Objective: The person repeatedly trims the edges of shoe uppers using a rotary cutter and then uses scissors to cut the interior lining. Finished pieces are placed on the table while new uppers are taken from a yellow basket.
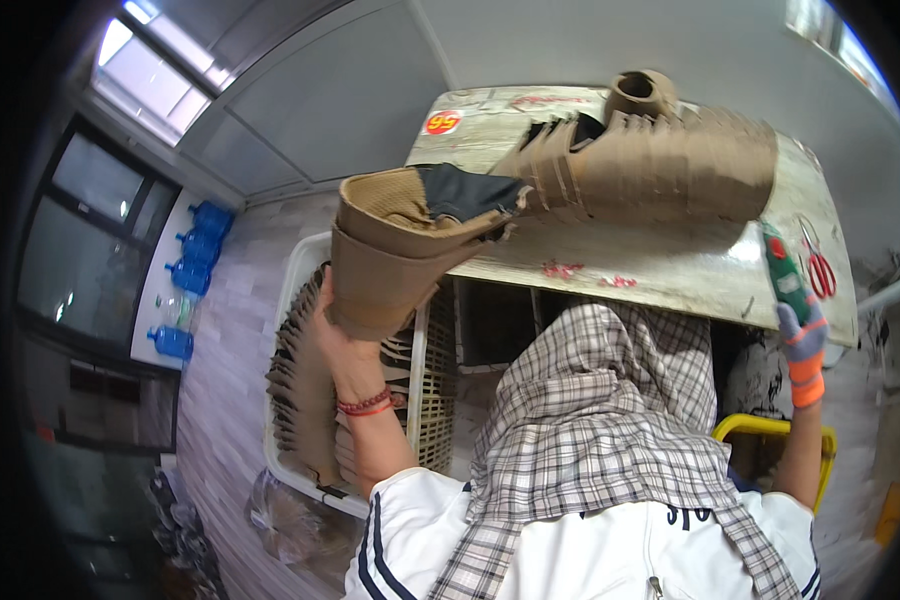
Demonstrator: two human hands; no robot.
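My left hand [342,343] grips a few nested tan shoe uppers [382,268] from below. They have a woven tan lining and a dark inner panel, and they are held up beside the table's left edge. My right hand [803,345], in a grey and orange glove, is closed around a green handheld power tool [787,275] with a red button; its tip is near the long row. That row of tan shoe uppers [660,165], tucked one into another, lies across the table. Another rolled tan upper [638,93] stands behind it.
Red-handled scissors [820,272] and pink scraps [562,270] lie on the pale wooden table [660,250]. Left of my lap stands a white plastic crate [422,400] full of uppers. A yellow-rimmed bin [760,425] stands at my right. Blue water jugs [198,247] line the left wall.
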